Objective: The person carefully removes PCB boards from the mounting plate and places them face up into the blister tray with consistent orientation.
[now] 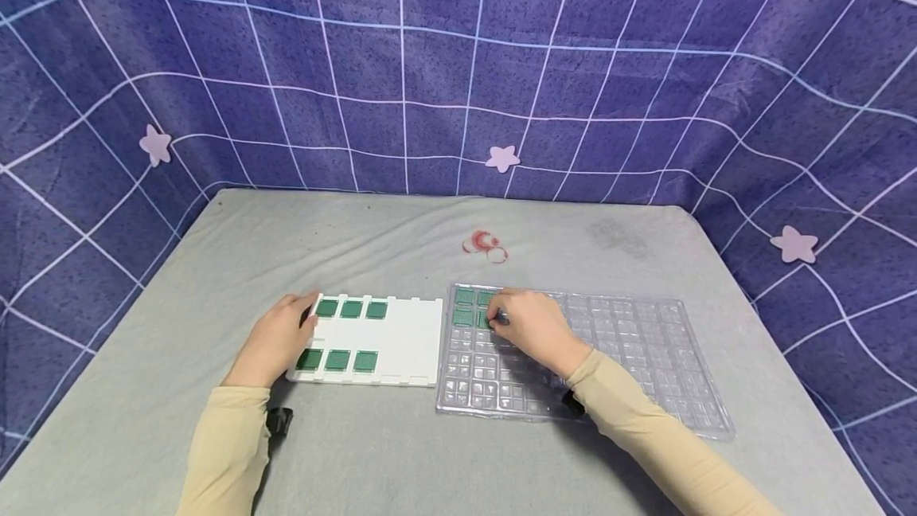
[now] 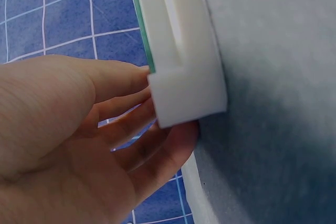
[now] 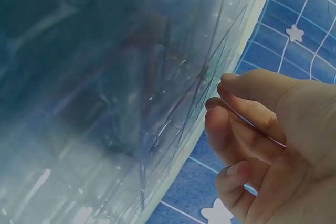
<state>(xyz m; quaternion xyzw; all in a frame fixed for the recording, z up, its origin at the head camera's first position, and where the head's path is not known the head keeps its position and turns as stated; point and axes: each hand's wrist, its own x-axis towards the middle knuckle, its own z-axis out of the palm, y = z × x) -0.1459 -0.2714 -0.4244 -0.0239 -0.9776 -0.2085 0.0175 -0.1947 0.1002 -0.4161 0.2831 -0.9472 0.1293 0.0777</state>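
My left hand (image 1: 275,337) grips the left edge of a flat white tray (image 1: 411,337); in the left wrist view, the thumb of the left hand (image 2: 79,129) meets its side and other fingers reach under its corner. Green square chips (image 1: 351,309) lie in two separated rows on that tray. My right hand (image 1: 536,325) is over the upper left of a clear plastic tray (image 1: 458,396), its bent fingertips at a partly covered green chip (image 1: 482,318). In the right wrist view, the right hand (image 3: 268,129) has thumb and fingertips close together; whether they pinch a chip is hidden.
The clear tray's many compartments extend right, under my right forearm; more green chips (image 1: 463,297) sit in its upper left corner. Grey cloth (image 1: 358,452) covers the table, with red marks (image 1: 485,244) behind the trays. A blue gridded curtain (image 1: 437,62) surrounds the back and sides.
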